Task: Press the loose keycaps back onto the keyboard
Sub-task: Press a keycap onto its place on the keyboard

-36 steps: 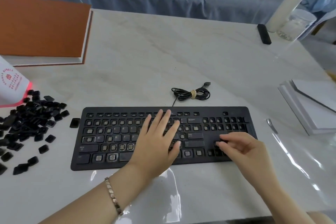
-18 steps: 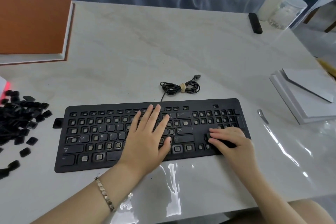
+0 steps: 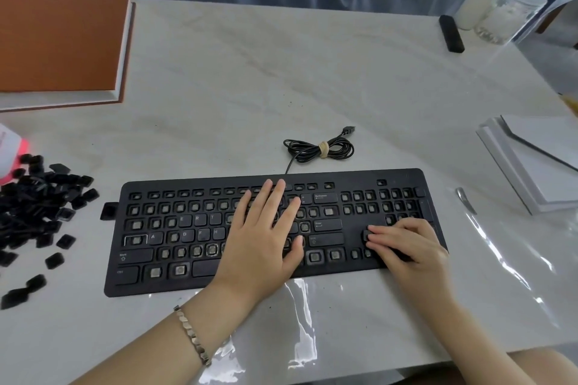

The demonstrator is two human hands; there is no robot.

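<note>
Left hand lies flat on the middle of the keyboard, fingers straight and spread, holding nothing and steadying the board. Right hand has dropped since a second ago: then it was raised with its fingertips bunched, now the fingers lie close together and nearly straight, bearing down on a keycap at their tips. Thumb hidden, so no grip is visible. Judgement: this cap is being seated, and whether it has clicked home cannot be told. Many sockets beyond and left of the left hand are bare. The loose keycaps lie in a pile well left of it.
</note>
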